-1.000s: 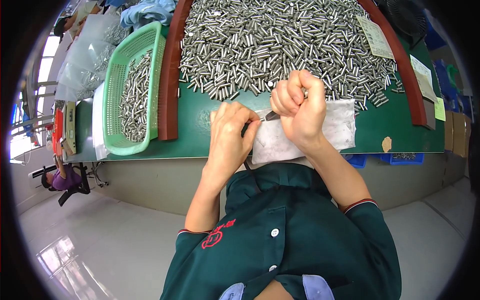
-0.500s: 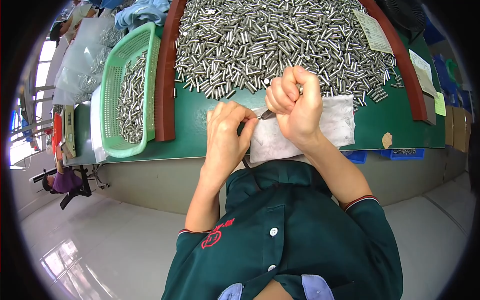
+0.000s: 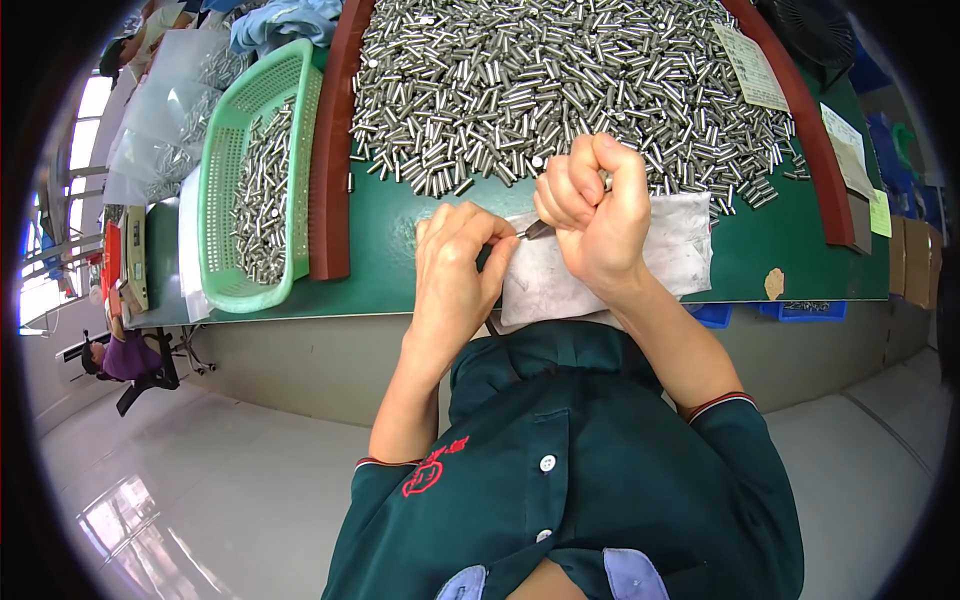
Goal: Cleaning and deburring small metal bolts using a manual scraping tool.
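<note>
My left hand [image 3: 452, 252] is closed, thumb and fingers pinching a small metal pin [image 3: 522, 235] whose end just shows. My right hand [image 3: 602, 215] makes a fist around a slim tool with a dark tip [image 3: 540, 230]. That tip meets the pin's end, or lies very close to it; the rest of the tool is hidden in the fist. Beneath both hands a stained white cloth [image 3: 670, 245] lies at the table's near edge. Beyond them spreads a large heap of shiny metal pins [image 3: 540, 90].
Dark red rails [image 3: 330, 190] flank the heap on the green table [image 3: 385, 240]. A green perforated basket [image 3: 215, 210] at the left holds more pins. Paper slips [image 3: 750, 65] lie at the right, near a black fan [image 3: 815, 30]. Blue bins [image 3: 805, 310] show below the table edge.
Both hands keep nearly the same place and grip. The view has shifted slightly; nothing has been taken up or let go.
</note>
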Motion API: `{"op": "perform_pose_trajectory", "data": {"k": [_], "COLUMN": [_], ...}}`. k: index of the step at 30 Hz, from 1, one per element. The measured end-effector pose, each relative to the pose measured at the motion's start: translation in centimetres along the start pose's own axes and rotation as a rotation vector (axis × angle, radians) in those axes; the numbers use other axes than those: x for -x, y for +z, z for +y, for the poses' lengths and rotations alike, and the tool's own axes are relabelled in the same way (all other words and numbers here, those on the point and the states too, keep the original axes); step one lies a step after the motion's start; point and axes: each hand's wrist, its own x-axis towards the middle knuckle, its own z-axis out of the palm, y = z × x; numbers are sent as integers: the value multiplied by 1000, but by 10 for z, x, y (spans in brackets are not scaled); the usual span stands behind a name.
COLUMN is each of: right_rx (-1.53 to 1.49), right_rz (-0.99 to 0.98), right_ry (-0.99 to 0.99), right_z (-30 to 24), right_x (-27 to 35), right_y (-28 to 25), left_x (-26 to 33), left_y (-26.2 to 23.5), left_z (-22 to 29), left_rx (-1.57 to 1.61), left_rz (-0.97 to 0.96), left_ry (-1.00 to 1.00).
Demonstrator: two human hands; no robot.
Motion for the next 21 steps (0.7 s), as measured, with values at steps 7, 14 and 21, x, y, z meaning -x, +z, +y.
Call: {"op": "perform_pose_trajectory", "data": {"k": [7,14,21], "right_rx": [33,159,304], "right_rz": [-14,-70,-65], "right_ry": [0,-13,-87], "right_z": [1,6,9], "right_x": [0,1,-3], "right_y": [0,2,8], "left_x": [-1,-3,-5], "left_y": [0,2,1], "left_z": [-1,0,-1], "left_rx": [27,78,56], "left_rz": [7,10,48], "left_ry": [1,-21,2]}}
